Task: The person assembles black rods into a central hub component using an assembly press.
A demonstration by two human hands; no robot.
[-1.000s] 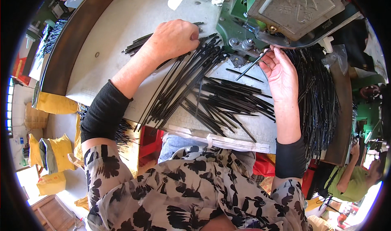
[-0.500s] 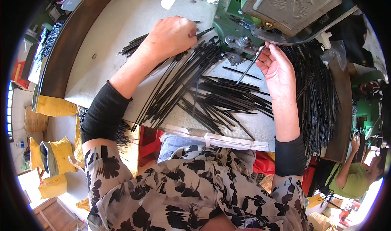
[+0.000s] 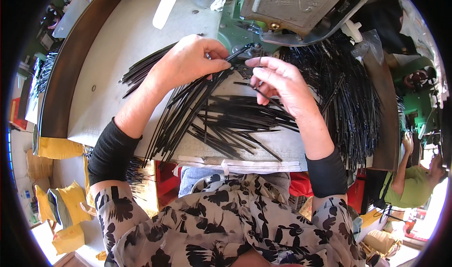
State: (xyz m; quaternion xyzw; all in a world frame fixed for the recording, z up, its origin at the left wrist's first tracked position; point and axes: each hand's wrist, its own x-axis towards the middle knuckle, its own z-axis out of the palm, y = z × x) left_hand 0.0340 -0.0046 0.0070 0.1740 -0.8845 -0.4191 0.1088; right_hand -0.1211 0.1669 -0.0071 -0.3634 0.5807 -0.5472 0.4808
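My left hand (image 3: 190, 62) is closed, thumb and forefinger pinching a thin black rod (image 3: 239, 51) whose end points at the green machine (image 3: 229, 31). My right hand (image 3: 285, 83) is just to the right of it, fingers curled, with another thin black rod (image 3: 260, 92) slanting out of them. The right fingertips are close to the machine's metal fittings and partly blurred. Beneath both hands lies a loose pile of black rods (image 3: 186, 118), some running lengthwise. More rods (image 3: 240, 112) lie crosswise nearer me.
A thick heap of glossy black rods (image 3: 355, 106) covers the table's right side. Another small bundle (image 3: 146, 66) lies beyond my left forearm. Wooden boards (image 3: 56, 92) edge the table. A grey metal cover (image 3: 296, 5) overhangs the machine. A co-worker in a green shirt (image 3: 407, 189) sits far right.
My right hand has moved left and down toward my left hand, its rod now lower in the fingers. My left hand has turned, its rod now plainly in a fingertip pinch. The view has shifted.
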